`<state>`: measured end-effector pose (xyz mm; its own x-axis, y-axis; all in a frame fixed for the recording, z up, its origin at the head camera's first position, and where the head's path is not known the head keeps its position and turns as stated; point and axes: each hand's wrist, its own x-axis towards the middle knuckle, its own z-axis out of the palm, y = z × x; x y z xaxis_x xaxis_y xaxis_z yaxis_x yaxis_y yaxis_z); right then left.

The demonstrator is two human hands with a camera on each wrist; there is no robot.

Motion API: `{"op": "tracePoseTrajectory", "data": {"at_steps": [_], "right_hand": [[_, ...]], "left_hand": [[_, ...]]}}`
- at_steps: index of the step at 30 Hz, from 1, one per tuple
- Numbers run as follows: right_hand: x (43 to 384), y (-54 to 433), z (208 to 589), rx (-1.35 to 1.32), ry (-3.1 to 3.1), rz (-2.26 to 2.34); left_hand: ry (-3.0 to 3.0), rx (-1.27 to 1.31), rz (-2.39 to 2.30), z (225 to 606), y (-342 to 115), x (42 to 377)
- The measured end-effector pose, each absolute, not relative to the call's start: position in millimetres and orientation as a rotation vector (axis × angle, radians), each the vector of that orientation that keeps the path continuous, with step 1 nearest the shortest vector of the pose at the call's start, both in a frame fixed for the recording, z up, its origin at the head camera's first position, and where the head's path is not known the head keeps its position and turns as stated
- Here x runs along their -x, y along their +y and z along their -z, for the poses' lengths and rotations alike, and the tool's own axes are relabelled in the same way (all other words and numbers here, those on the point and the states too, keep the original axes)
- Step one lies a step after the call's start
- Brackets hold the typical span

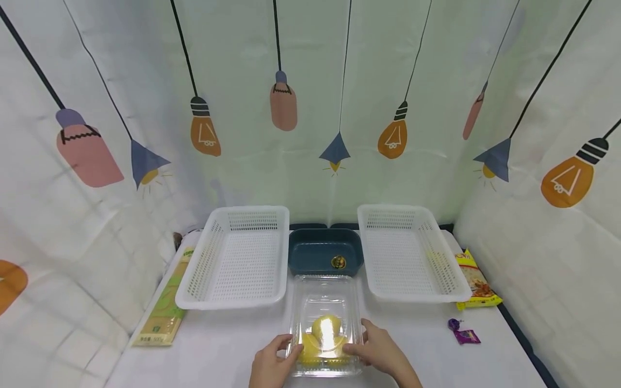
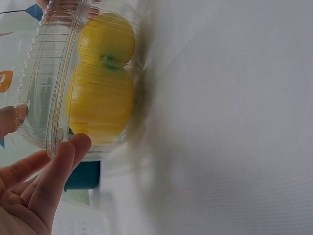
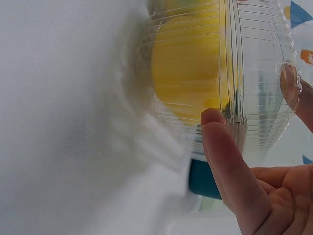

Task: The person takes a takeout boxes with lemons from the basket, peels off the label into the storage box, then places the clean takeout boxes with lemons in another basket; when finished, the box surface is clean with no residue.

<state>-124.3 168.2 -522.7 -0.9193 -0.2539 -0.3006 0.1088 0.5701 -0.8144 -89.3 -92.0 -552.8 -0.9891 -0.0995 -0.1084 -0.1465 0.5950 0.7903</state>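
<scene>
A clear plastic lidded box (image 1: 325, 293) stands on the white table in front of the dark blue tray. Through its walls show yellow, rounded, fruit-like pieces (image 2: 101, 105) with small green marks between them; they lie at the end nearest the person. My left hand (image 1: 273, 362) grips the box's left side, thumb on top of the lid and fingers at the rim. On the opposite side my right hand (image 1: 380, 350) holds it the same way. In the right wrist view, a fingertip (image 3: 213, 116) lies right at the rim seam, and the lid is down on the base.
White perforated baskets stand at left (image 1: 233, 306) and right (image 1: 412, 296). Between them, the dark blue tray (image 1: 315, 256) holds a small round gold-and-dark item (image 1: 338, 262). A long green-yellow packet (image 1: 165, 307) lies far left. Right are a yellow snack bag (image 1: 477, 285) and small purple wrapped pieces (image 1: 467, 337).
</scene>
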Motion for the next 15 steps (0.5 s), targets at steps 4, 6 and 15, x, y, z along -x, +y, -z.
{"op": "tracePoseTrajectory", "data": {"at_steps": [4,6,15], "right_hand": [[122,169,516,0.142,2.439,1.299],[121,169,512,0.148,2.451,1.298],[120,169,489,0.154,2.432,1.302]], "left_hand": [[2.755,0.198,-1.396,549,-92,86],[2.759,0.198,-1.417,545,-91,84],[2.846,0.250,-1.433,523,-90,77]]}}
